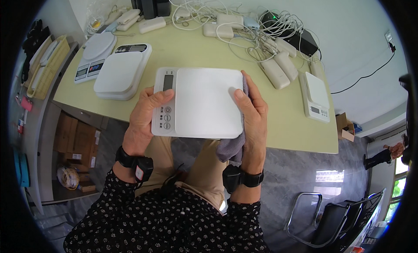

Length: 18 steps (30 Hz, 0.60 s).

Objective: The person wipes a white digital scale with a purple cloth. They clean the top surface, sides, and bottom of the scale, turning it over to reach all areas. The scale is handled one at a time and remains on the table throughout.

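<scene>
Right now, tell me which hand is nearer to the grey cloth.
Right. The right hand presses the grey cloth against the white kitchen scale's right edge; the left hand grips its opposite, button end.

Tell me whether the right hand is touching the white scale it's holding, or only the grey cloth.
Touching. In the head view the right hand has its thumb pressed flat on the white scale top, while the grey cloth is bunched between the palm and the scale's edge.
</scene>
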Motion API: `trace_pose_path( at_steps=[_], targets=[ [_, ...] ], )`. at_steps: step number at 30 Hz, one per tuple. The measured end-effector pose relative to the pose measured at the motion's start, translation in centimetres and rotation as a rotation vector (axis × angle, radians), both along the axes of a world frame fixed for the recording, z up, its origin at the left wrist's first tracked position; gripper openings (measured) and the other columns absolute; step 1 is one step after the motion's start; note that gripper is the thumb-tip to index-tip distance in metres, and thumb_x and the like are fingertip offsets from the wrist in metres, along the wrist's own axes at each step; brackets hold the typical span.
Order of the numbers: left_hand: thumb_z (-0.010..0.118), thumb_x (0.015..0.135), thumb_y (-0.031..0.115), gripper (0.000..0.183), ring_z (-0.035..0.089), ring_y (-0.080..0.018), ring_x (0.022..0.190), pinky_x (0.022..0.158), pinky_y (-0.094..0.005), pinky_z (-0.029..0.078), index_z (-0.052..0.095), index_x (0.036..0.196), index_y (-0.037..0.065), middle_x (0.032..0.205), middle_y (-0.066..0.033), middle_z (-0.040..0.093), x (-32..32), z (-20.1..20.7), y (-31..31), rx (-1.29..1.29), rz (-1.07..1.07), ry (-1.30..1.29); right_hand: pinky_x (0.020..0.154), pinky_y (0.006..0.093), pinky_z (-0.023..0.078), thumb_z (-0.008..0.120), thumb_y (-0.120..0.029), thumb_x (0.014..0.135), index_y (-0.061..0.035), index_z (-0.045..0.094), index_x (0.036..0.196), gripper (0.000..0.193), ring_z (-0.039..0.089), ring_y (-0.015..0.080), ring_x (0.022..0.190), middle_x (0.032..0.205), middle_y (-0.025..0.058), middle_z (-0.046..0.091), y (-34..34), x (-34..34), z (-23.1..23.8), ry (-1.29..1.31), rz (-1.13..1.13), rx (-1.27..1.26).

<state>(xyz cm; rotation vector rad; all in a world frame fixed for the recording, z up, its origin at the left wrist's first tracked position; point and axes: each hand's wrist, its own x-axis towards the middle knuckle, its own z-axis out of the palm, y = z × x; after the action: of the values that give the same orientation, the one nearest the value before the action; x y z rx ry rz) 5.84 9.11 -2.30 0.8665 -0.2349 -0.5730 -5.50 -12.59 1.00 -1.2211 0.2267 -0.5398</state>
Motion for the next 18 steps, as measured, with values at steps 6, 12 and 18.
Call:
trace_pose_path(
  at_steps=[6,12,18],
  targets=[
    [0.071,0.097,0.014,0.022,0.076,-0.0197,0.079,0.069,-0.0317,0.064,0.070,0.109,-0.004,0.099,-0.0120,0.076,0.3,-0.4,-1.0,-0.066,0.082,0.047,0.101,0.0295,0.047,0.063,-0.033,0.106,0.0068,0.054,0.146,0.057,0.060,0.0161,0.112,0.125,0.0127,0.068,2.3,-1.5,-1.1,-0.012,-0.165,-0.227],
    [0.068,0.096,0.008,0.020,0.076,-0.0212,0.082,0.071,-0.0335,0.065,0.069,0.113,-0.004,0.102,-0.0121,0.075,-2.1,-0.4,-3.4,-0.119,0.172,0.045,0.109,0.0320,0.041,0.053,-0.033,0.111,0.0046,0.045,0.152,0.056,0.054,0.0174,0.126,0.143,0.0148,0.057,4.8,-0.8,-2.3,-0.035,-0.427,-0.155],
    [0.064,0.100,0.015,0.028,0.075,-0.0194,0.090,0.079,-0.0322,0.063,0.065,0.120,-0.006,0.109,-0.0123,0.074,-3.2,-0.1,-5.4,-0.117,0.266,0.002,0.119,0.0460,0.029,0.060,-0.029,0.106,0.0049,0.012,0.163,0.082,0.037,0.0366,0.142,0.157,0.0286,0.030,7.2,-0.7,-3.3,-0.004,-0.396,-0.386]
  ],
)
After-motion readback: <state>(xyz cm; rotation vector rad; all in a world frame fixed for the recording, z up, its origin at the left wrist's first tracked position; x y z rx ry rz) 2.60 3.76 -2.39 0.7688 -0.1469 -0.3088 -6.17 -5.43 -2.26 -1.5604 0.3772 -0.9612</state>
